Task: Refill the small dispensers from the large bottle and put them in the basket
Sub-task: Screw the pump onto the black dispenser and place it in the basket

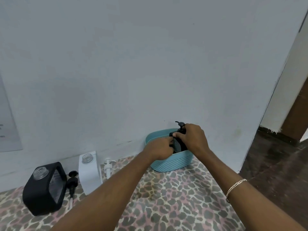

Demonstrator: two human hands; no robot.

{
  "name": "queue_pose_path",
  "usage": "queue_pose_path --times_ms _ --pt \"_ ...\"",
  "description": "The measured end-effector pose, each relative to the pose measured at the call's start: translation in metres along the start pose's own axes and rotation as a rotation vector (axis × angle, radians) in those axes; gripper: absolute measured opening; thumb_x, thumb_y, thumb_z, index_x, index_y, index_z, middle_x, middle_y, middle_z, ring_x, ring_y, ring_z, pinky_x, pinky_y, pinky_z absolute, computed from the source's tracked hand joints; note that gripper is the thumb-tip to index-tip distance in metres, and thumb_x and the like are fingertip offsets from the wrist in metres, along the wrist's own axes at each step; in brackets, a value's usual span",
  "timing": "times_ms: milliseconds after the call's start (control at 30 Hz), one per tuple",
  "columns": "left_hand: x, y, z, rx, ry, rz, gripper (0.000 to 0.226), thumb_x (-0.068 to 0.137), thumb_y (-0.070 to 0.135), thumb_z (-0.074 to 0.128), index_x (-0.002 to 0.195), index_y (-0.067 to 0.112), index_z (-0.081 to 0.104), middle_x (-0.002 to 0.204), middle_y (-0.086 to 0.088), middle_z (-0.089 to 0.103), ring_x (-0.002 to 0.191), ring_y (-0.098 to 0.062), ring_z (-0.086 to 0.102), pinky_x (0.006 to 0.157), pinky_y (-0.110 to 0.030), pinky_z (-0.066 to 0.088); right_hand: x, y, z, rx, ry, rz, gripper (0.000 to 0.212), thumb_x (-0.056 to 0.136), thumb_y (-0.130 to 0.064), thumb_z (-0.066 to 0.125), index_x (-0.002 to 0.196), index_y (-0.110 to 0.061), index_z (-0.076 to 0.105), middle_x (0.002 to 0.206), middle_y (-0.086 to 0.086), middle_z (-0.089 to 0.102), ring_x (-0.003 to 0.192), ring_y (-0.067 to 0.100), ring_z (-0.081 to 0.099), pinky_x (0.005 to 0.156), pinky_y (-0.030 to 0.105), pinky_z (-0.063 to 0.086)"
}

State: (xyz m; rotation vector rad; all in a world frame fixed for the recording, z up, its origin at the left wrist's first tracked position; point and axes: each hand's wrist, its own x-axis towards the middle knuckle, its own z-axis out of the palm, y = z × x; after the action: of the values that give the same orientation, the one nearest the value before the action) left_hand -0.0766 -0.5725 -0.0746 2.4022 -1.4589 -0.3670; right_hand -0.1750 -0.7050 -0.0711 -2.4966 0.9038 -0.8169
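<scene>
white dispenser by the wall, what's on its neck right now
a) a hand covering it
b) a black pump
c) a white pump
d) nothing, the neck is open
d: the white dispenser shows a bare, clear threaded neck, while the white pump sits apart, just to its right.

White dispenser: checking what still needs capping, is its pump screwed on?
No, the white dispenser has an open neck, and the white pump sits beside it.
</scene>
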Motion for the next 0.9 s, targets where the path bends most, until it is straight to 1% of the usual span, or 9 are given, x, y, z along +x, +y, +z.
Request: queue_pose_path --times_ms 267,367,467,567,600,667,733,800,900 --pt "0.008 -0.002 0.001 0.051 -0.051 0.009 0.053 0.105 0.029 0.047 0.157 0.025 0.04 0.14 -0.009 0.065 0.119 -0.029 0.062 0.097 -0.043 0.051 0.002 0.006 0.008 0.083 0.025 0.028 0.039 0.081 -0.048 0.084 0.078 -0.015 0.064 0.066 -0.011 0.053 0.076 0.019 0.061 0.058 0.028 0.043" --pt "0.004 0.002 -0.002 0.032 -0.072 -0.002 0.057 0.107 0.035 0.049 0.162 0.026 0.035 0.142 -0.012 0.063 0.125 -0.03 0.06 0.102 -0.042 0.048 0.001 0.008 0.011 0.08 0.037 0.067 0.044 0.078 -0.058 0.082 0.088 -0.017 0.072 0.073 -0.01 0.055 0.099 0.027 0.059 0.079 0.043 0.053" --pt "-0.001 0.005 -0.004 -0.006 -0.03 0.0 0.049 0.106 0.038 0.053 0.152 0.022 0.05 0.132 -0.011 0.068 0.115 -0.027 0.063 0.099 -0.042 0.05 -0.001 0.004 0.008 0.072 0.005 0.12 0.04 0.079 -0.059 0.081 0.087 -0.021 0.071 0.078 -0.01 0.057 0.105 0.024 0.048 0.086 0.042 0.046" --pt "-0.012 0.008 -0.007 -0.079 0.049 0.022 0.041 0.102 0.036 0.06 0.136 0.014 0.064 0.123 -0.012 0.071 0.111 -0.029 0.066 0.097 -0.046 0.053 -0.001 0.004 0.002 0.111 -0.033 0.174 0.042 0.073 -0.065 0.082 0.082 -0.024 0.074 0.075 -0.009 0.063 0.105 0.028 0.058 0.084 0.042 0.052" --pt "-0.018 0.009 -0.007 -0.109 0.089 0.034 0.04 0.101 0.035 0.062 0.135 0.013 0.065 0.124 -0.012 0.07 0.113 -0.03 0.065 0.098 -0.045 0.053 -0.002 0.004 0.0 0.132 -0.033 0.178 0.047 0.071 -0.066 0.083 0.088 -0.023 0.078 0.08 -0.007 0.068 0.106 0.03 0.061 0.086 0.044 0.054" --pt "-0.032 0.011 -0.011 -0.19 0.191 0.054 0.044 0.1 0.032 0.064 0.14 0.014 0.063 0.134 -0.011 0.066 0.124 -0.028 0.061 0.102 -0.037 0.048 -0.006 0.004 -0.002 0.185 -0.01 0.177 0.061 0.07 -0.062 0.087 0.11 -0.017 0.079 0.105 0.001 0.075 0.117 0.033 0.061 0.093 0.046 0.054" --pt "-0.05 0.013 -0.013 -0.277 0.302 0.084 0.051 0.101 0.033 0.066 0.147 0.016 0.058 0.147 -0.006 0.06 0.134 -0.022 0.056 0.107 -0.031 0.041 -0.015 -0.001 -0.009 0.222 0.019 0.179 0.073 0.073 -0.055 0.089 0.128 -0.011 0.071 0.128 0.007 0.069 0.129 0.035 0.053 0.1 0.044 0.048" --pt "-0.07 0.01 -0.012 -0.348 0.381 0.088 0.055 0.101 0.038 0.066 0.151 0.018 0.054 0.152 -0.001 0.056 0.137 -0.02 0.054 0.113 -0.032 0.043 -0.028 -0.008 -0.017 0.266 0.06 0.175 0.076 0.077 -0.05 0.088 0.137 -0.012 0.064 0.134 0.011 0.059 0.132 0.034 0.044 0.101 0.044 0.045" --pt "-0.101 -0.002 -0.005 -0.404 0.449 0.083 0.061 0.098 0.05 0.066 0.151 0.024 0.053 0.154 0.004 0.054 0.14 -0.015 0.052 0.117 -0.043 0.045 -0.053 -0.026 -0.026 0.35 0.16 0.122 0.072 0.082 -0.043 0.085 0.142 -0.016 0.059 0.132 0.008 0.053 0.13 0.03 0.039 0.099 0.042 0.046"
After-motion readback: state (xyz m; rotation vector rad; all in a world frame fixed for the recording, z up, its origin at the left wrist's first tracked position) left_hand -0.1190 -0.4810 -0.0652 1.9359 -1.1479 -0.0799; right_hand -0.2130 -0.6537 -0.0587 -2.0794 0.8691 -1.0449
